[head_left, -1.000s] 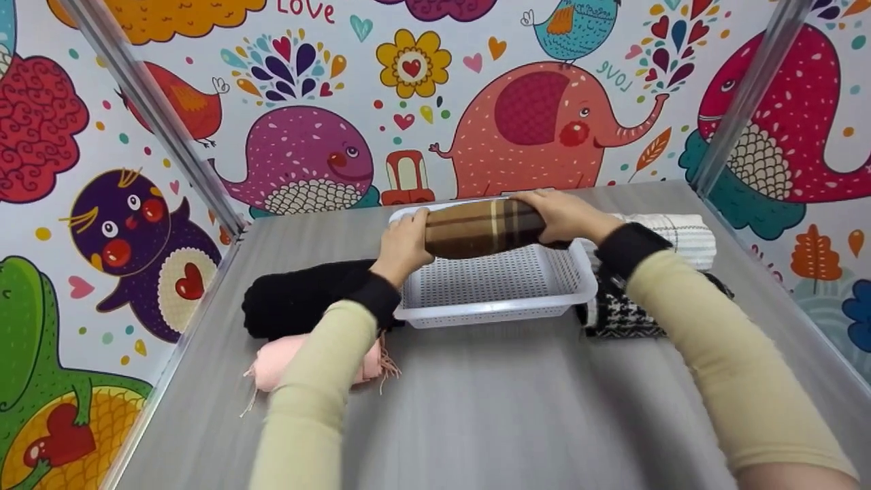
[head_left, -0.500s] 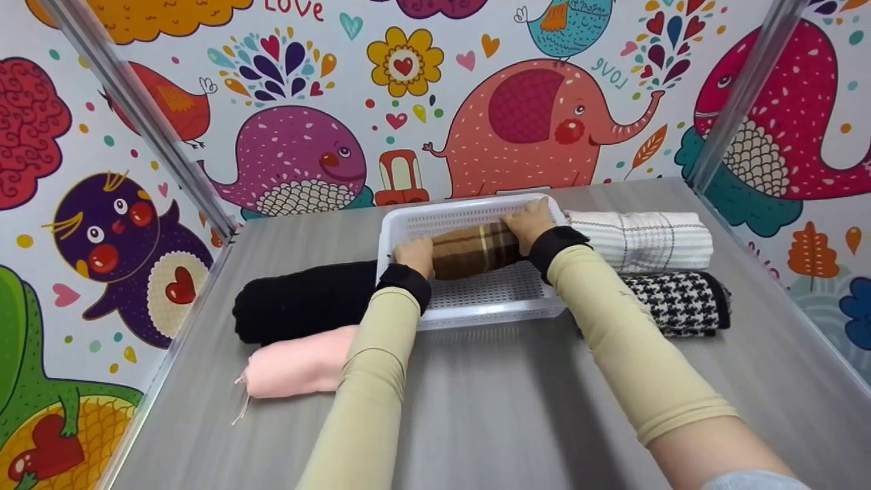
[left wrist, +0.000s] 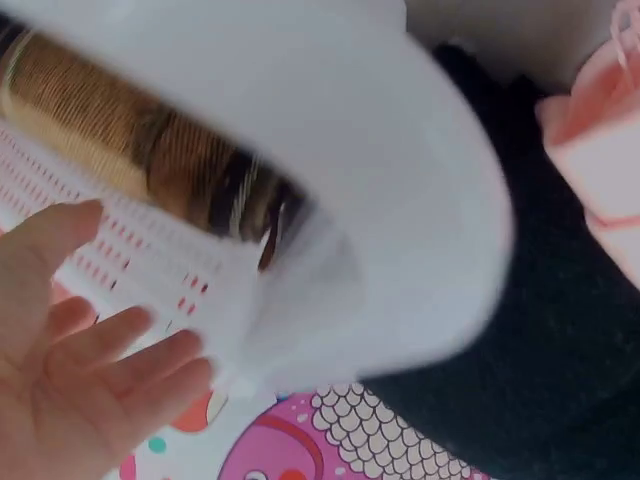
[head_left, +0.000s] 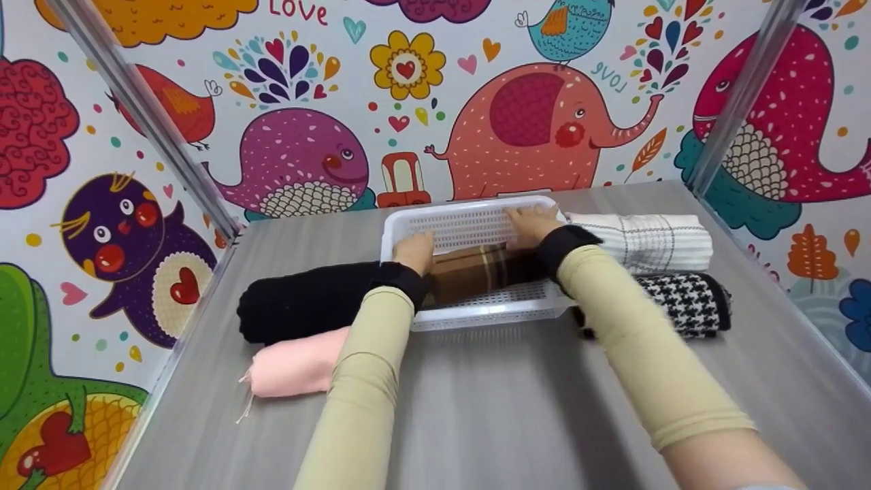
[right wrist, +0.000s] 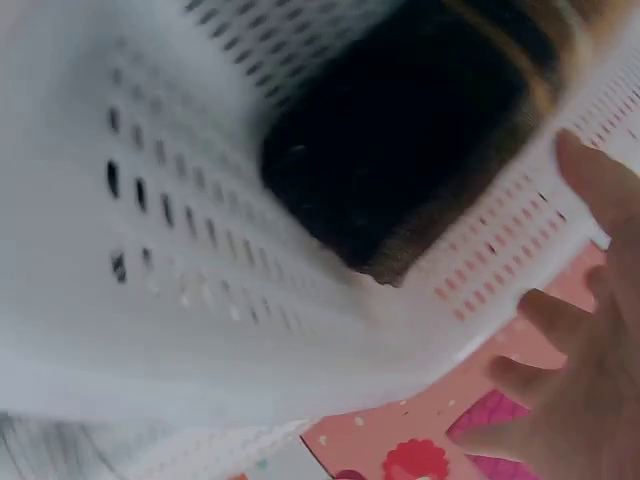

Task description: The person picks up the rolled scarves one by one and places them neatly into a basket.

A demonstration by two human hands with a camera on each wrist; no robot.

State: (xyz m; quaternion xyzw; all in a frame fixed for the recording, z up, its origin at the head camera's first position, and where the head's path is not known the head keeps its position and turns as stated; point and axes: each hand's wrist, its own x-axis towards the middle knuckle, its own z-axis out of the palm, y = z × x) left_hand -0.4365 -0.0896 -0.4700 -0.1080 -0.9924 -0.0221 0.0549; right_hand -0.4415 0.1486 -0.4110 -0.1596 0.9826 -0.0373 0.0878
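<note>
The brown plaid roll (head_left: pixel 466 275), gripped at both ends half a second ago, now lies lower, inside the white basket (head_left: pixel 486 314) near the back edge of the desk (head_left: pixel 476 408); the left hand (head_left: pixel 415 252) and right hand (head_left: pixel 531 226) have let go, fingers spread. Toward the left edge, a black roll (head_left: pixel 306 303) sits behind a pink roll (head_left: pixel 296 367), partly hidden by the left sleeve (head_left: pixel 364 374); toward the right, a white striped roll (head_left: pixel 663 243) behind a houndstooth roll (head_left: pixel 691 304).
</note>
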